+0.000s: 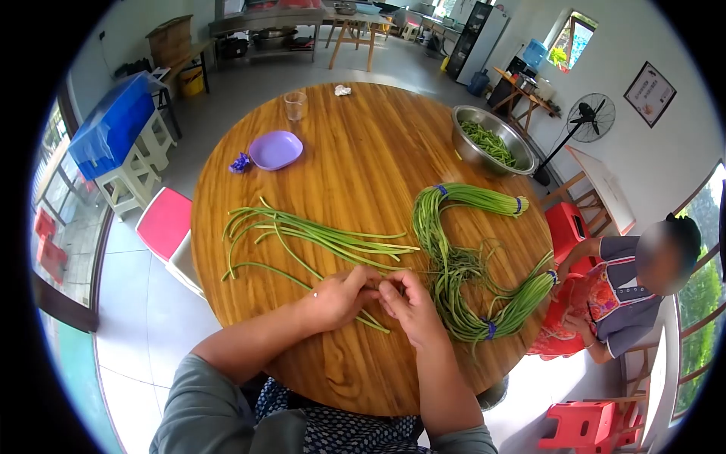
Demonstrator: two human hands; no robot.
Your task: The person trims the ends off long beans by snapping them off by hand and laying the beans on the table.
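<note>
Both my hands meet over the round wooden table, near its front. My left hand (339,297) and my right hand (409,303) are pinched together at the fingertips; what they hold, if anything, is too small to make out. Loose long green stems (325,233) lie just beyond my hands, with some passing under my left hand. To the right lie bundles of green stems (442,242) tied with blue-purple bands, their thin ends tangled in the middle.
On the table (363,159) are a purple dish (276,150), purple bands (240,163), a clear cup (296,107), a crumpled white tissue (342,90) and a metal bowl (493,144) of cut green pieces. A person (620,287) sits at the right edge, a hand by the bundles.
</note>
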